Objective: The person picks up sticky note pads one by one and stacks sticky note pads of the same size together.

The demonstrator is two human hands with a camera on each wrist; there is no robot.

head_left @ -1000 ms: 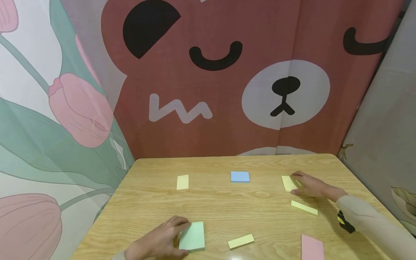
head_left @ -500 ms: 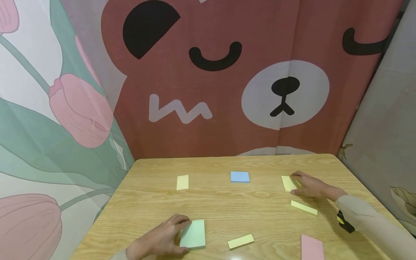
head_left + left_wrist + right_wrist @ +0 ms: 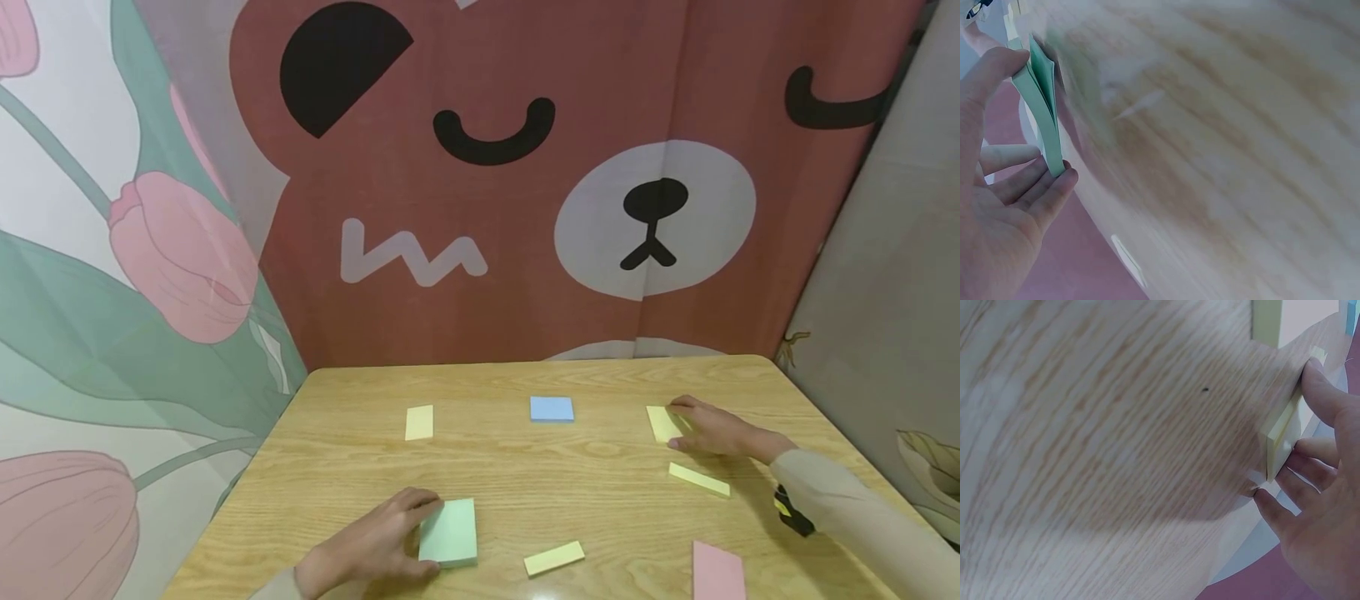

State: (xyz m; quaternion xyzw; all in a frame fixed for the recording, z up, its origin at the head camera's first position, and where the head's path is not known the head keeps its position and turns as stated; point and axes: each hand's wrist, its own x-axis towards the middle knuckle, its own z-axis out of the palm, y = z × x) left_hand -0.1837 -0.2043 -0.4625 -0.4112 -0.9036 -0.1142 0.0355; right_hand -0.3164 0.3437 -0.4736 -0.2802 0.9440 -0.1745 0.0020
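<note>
My left hand (image 3: 378, 533) holds a pale green sticky note pad (image 3: 452, 533) at the front left of the table, thumb on its near edge and fingers at its far edge. In the left wrist view, the green pad (image 3: 1044, 100) stands between thumb and fingers, some of its sheets parting at the top. Across the table, my right hand (image 3: 712, 429) grips a pale yellow sticky note pad (image 3: 660, 423) at the far right. The right wrist view has this yellow pad (image 3: 1282, 440) pinched by its edges; the palm side of my hand (image 3: 1325, 544) faces it.
A blue pad (image 3: 551, 409) and a small yellow pad (image 3: 419, 422) lie toward the back. One yellow strip pad (image 3: 699, 480) lies just before my right hand, another strip (image 3: 554, 558) front centre. A pink pad (image 3: 717, 571) is at the front right edge. Patterned cloth (image 3: 487, 317) hangs behind the table.
My left hand has shifted slightly away from me and to the right with the green pad. My right hand stays in place on the yellow pad.
</note>
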